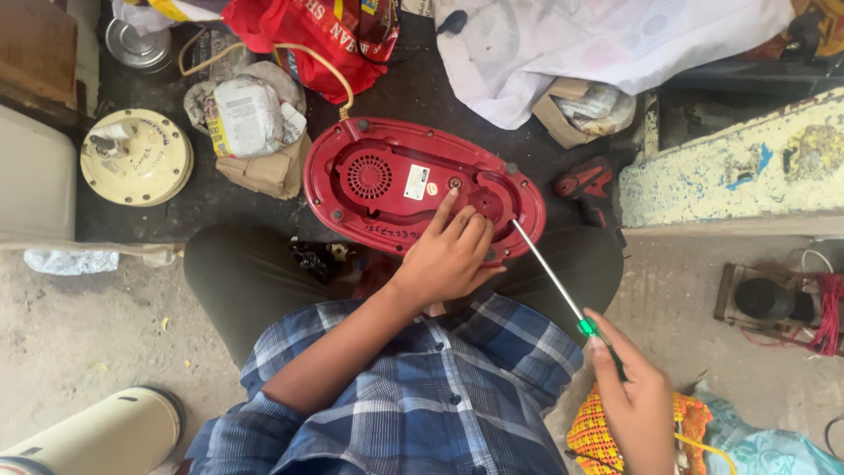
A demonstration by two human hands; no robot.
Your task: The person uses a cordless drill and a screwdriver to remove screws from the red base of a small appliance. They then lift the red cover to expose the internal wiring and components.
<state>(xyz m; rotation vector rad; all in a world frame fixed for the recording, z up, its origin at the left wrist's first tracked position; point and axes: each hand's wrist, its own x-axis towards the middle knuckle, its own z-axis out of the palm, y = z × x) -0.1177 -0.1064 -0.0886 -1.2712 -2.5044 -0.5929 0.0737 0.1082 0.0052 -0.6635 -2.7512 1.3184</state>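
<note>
- The left hand [447, 257] lies palm-down on the upturned red appliance base [422, 187], fingers spread loosely and gripping nothing, the forefinger stretched toward a small screw hole by the white label.
- The base rests on the person's lap against the edge of a dark surface [176, 198], its round vent grille just beyond and to the left of this hand.
- The right hand [635, 403] is clenched around the green handle of a long screwdriver [549, 273]; the shaft slants up and its tip meets the base's rim just right of the left hand.
- Farther out past the left hand sits a red bag [308, 35] with cord handles; its contents are hidden.
- Well to that hand's left sits a cream round motor part [136, 157], and nearer, a paper-wrapped bundle [251, 114].
- Under the right hand lies a yellow woven basket [598, 431]; what it holds cannot be told.
</note>
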